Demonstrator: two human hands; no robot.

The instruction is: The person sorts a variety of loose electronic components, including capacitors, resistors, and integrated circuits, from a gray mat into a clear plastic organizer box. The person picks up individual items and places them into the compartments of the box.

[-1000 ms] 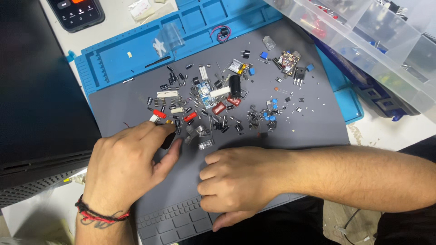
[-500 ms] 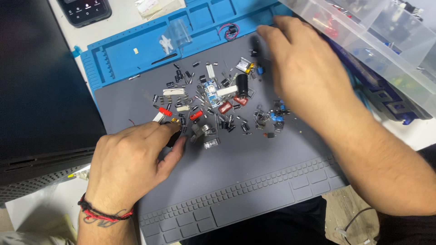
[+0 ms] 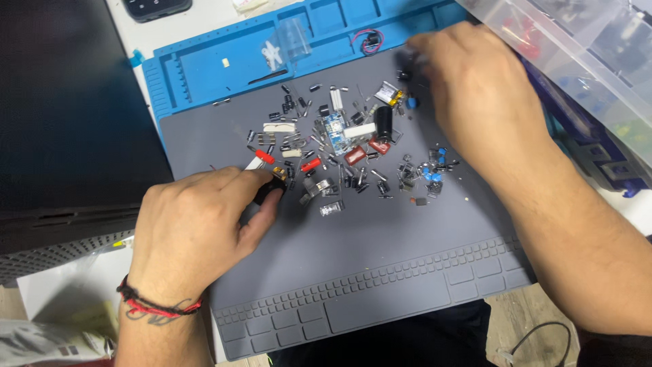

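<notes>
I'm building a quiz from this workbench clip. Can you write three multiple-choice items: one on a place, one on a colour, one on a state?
1. Where does the right hand reach?
A. mat's far right corner
B. mat's near edge
C. off the table

2. What colour is the mat?
A. green
B. grey
C. white

3. How is the left hand?
A. flat, palm up
B. fingers curled, pinching a small dark part
C. lifted clear of the mat

Key: 1 A, its fingertips are near the clear bin. 2 B, grey on a blue tray. 3 B, thumb and finger close on the part.

The right hand's blurred fingertips hide whatever they pinch.
</notes>
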